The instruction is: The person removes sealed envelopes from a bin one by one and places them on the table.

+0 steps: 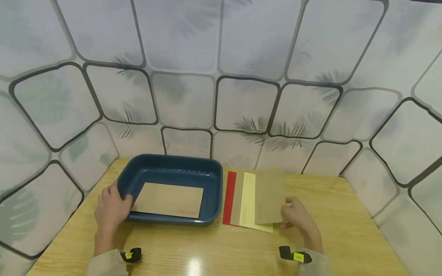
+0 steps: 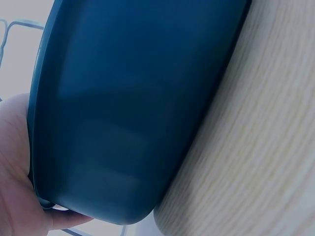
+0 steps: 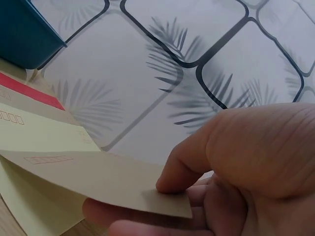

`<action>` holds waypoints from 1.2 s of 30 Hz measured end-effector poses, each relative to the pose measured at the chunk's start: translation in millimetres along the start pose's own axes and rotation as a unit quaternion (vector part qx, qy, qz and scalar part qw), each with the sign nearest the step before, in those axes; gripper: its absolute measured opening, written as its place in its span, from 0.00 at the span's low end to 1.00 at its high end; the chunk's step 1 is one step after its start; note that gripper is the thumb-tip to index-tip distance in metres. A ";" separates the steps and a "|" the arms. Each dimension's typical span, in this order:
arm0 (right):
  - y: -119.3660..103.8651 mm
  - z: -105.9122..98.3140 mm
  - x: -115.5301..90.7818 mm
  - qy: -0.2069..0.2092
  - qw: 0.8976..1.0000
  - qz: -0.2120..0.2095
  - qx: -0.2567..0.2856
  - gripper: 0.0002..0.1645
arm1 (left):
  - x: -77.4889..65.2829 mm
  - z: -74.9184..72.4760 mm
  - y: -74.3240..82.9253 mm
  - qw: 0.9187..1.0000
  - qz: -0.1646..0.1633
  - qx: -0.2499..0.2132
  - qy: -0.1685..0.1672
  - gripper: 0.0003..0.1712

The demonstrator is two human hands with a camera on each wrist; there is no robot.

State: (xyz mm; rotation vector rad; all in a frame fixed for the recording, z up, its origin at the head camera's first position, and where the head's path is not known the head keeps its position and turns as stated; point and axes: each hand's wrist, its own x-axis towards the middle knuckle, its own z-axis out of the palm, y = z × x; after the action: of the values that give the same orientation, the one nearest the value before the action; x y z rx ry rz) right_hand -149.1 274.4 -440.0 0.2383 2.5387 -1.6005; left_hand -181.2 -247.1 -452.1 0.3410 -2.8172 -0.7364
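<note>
My left hand point(image 1: 111, 207) grips the left rim of a dark blue plastic tub point(image 1: 221, 191), which fills much of the left wrist view. Inside the tub a brown paper envelope point(image 1: 169, 199) lies flat, a row of small red boxes along its lower edge. To the right, my right hand point(image 1: 299, 218) pinches the edge of another brown envelope point(image 1: 269, 197) between thumb and fingers. That envelope is lifted at its right side, above a yellow envelope point(image 1: 247, 199). Beneath the yellow one, a further brown envelope point(image 1: 236, 203) and a red envelope point(image 1: 229, 199) show as strips.
The wooden table point(image 1: 165, 249) runs under everything. A patterned fabric wall point(image 1: 186, 99) rises behind it and at both sides. The fanned envelopes lie close to the tub's right side.
</note>
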 end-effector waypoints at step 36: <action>11.7 -3.9 0.8 -0.098 0.995 -0.005 0.001 0.14 | -2.3 -1.7 1.6 1.000 0.001 0.000 0.000 0.39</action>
State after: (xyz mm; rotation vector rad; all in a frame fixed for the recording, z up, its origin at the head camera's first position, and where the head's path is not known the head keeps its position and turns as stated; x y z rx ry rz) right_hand -147.6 283.0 -448.8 0.0658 2.3944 -1.5469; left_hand -178.8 -245.9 -450.2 0.3393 -2.8179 -0.7363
